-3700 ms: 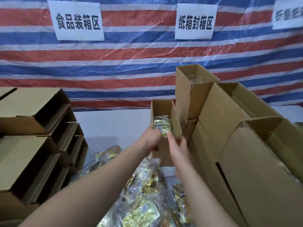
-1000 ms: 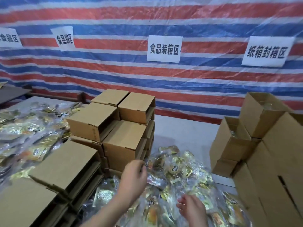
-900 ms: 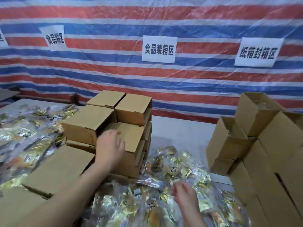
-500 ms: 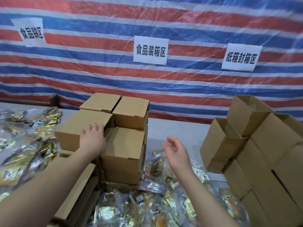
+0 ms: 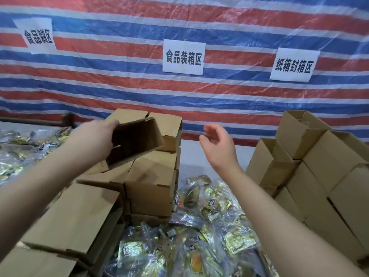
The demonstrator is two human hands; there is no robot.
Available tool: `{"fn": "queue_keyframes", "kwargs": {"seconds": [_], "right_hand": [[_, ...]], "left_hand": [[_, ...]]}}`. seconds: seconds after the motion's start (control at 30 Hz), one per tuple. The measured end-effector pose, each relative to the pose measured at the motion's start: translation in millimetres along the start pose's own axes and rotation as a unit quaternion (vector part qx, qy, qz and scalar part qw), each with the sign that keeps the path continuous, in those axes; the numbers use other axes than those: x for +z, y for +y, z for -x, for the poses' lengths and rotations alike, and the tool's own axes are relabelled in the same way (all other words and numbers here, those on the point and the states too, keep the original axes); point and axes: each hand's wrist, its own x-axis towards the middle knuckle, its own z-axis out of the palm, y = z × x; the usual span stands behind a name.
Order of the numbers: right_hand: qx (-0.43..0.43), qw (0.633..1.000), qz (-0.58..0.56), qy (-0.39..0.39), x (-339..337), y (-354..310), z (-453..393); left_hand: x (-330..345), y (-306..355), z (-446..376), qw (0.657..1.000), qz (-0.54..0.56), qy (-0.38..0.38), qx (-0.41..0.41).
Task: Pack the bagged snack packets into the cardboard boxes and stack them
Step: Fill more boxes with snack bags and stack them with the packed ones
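Note:
My left hand (image 5: 93, 139) grips an empty cardboard box (image 5: 137, 139) by its left edge and holds it tilted above the stack of empty boxes (image 5: 151, 182), its dark open mouth turned toward me. In the air to the box's right hovers my right hand (image 5: 218, 148), fingers loosely curved and holding nothing. A heap of clear bags with gold snack packets (image 5: 207, 220) lies on the table below my arms. At the right stands a stack of boxes (image 5: 311, 176) with open tops, some with packets inside.
More snack bags (image 5: 20, 154) cover the table at far left. Flat-lying empty boxes (image 5: 65, 222) fill the near left. A red, white and blue striped tarp (image 5: 219, 96) with white paper signs hangs close behind the table. Bare table (image 5: 199, 150) shows between the stacks.
My left hand has lifted a box off the left stack and tipped its opening toward me. My right hand has risen from above the bags toward that box.

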Motion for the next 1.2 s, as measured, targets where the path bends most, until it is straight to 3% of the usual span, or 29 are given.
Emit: {"fn": "queue_keyframes", "kwargs": {"seconds": [0.17,0.3,0.53,0.83,1.2], "right_hand": [[-0.105,0.975,0.151,-0.124,-23.1,-25.5,-13.5],[-0.099,0.93,0.28,-0.216,-65.5,-13.2,-4.0],[-0.001,0.884,0.435,-0.17,-133.9,95.6,74.7],[0.214,0.84,0.435,-0.244,-187.0,239.6,248.6],[0.22,0.858,0.386,-0.256,-198.2,299.8,313.1]], "left_hand": [[-42.5,53.7,31.0,0.986,0.126,-0.04,0.099],[-18.3,101.1,39.5,0.963,0.197,-0.053,0.176],[101.1,200.0,85.1,0.902,0.327,-0.188,0.209],[252.1,290.4,235.1,0.87,0.326,-0.332,0.162],[314.2,309.2,299.6,0.877,0.314,-0.308,0.193]]}}
